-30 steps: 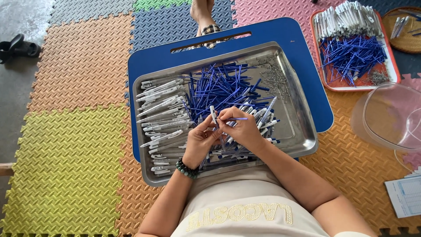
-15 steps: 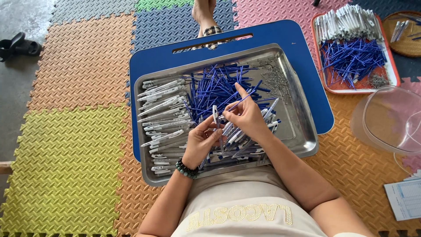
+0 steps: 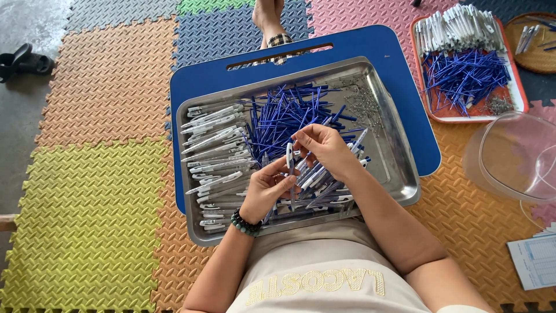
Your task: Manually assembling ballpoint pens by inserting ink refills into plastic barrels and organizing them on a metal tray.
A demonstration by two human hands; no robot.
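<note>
Together, both hands are working over the steel tray [image 3: 399, 174]: the left hand [image 3: 267, 188] is pinching a white pen barrel [image 3: 289, 156] upright, while the right hand [image 3: 324, 148], just above-right, is clenching a thin part beside its tip.

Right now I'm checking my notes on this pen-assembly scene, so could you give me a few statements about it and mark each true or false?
1. The left hand holds a white pen barrel upright. True.
2. The metal tray sits on a red board. False: it sits on a blue board.
3. The blue refills lie in the tray beside the white barrels. True.
4. The right hand rests on the foam mat. False: it is raised over the tray, fingers near the barrel's tip.
5. The left wrist wears a bead bracelet. True.
</note>
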